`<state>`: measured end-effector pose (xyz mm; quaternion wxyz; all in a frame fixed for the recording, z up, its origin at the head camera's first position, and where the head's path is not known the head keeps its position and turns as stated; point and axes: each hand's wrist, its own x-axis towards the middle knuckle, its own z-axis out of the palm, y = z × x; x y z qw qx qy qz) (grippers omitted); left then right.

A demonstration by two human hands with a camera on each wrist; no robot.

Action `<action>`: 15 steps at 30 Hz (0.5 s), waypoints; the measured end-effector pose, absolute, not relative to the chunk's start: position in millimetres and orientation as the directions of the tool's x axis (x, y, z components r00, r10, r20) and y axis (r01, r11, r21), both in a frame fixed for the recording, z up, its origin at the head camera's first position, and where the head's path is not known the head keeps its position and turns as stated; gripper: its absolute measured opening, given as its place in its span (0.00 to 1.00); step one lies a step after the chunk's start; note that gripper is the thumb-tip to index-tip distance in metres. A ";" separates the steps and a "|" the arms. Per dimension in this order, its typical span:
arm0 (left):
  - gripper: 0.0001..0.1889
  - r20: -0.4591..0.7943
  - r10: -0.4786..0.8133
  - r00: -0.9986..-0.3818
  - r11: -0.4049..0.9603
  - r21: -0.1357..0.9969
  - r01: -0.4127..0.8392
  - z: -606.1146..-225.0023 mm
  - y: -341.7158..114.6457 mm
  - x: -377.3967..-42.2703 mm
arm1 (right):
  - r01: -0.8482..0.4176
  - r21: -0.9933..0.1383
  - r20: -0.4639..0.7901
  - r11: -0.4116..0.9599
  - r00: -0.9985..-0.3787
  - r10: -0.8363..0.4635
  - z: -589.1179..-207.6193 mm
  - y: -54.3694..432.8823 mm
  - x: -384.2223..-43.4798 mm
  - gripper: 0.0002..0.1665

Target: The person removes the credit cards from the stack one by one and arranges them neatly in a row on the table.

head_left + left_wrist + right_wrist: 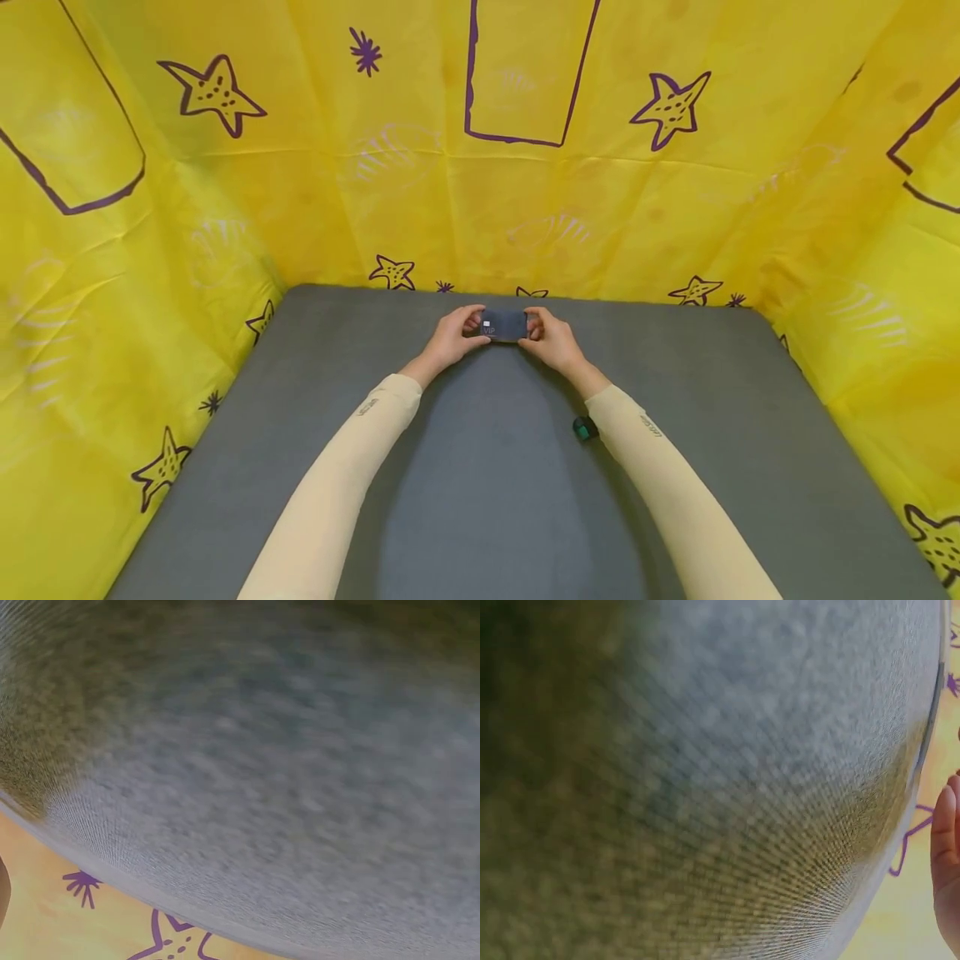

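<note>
Card [506, 325] is near the far edge of the table [491, 467], its ends pinched by left hand [452, 336] and right hand [555, 340]. I judge the grip complete, letting go not yet done; whether the card touches the table, I cannot tell.

Both arms [337, 483] outstretched, converging forward; hands [450, 337] [557, 342] level, near each other, fingers [537, 312] curled, pinching.
</note>
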<state>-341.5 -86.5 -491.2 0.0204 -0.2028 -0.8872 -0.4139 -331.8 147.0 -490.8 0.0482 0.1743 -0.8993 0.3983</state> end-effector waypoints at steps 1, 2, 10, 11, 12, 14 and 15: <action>0.31 0.206 0.342 -0.917 0.574 0.726 0.378 -490.4 -87.5 -340.5 | -0.355 -0.700 0.229 0.620 -0.933 -0.276 -490.1 146.3 -330.8 0.35; 0.31 0.208 0.341 -0.917 0.571 0.729 0.378 -489.6 -88.6 -339.4 | -0.363 -0.700 0.236 0.616 -0.930 -0.280 -489.4 145.5 -329.9 0.35; 0.32 0.253 0.345 -0.904 0.558 0.719 0.414 -485.5 -100.8 -331.1 | -0.414 -0.701 0.281 0.581 -0.909 -0.308 -481.5 138.3 -321.0 0.36; 0.32 0.258 0.345 -0.902 0.559 0.716 0.418 -484.7 -102.4 -329.6 | -0.417 -0.699 0.281 0.582 -0.907 -0.313 -480.7 137.5 -319.9 0.37; 0.32 0.267 0.348 -0.899 0.558 0.711 0.428 -484.1 -104.2 -328.3 | -0.418 -0.696 0.280 0.584 -0.907 -0.315 -480.1 136.6 -318.7 0.37; 0.32 0.282 0.354 -0.892 0.560 0.700 0.443 -482.5 -107.3 -325.3 | -0.426 -0.693 0.285 0.581 -0.903 -0.322 -479.4 134.9 -316.5 0.36; 0.32 0.285 0.356 -0.890 0.562 0.695 0.448 -481.5 -108.8 -323.9 | -0.429 -0.691 0.286 0.581 -0.901 -0.325 -479.1 133.9 -315.5 0.36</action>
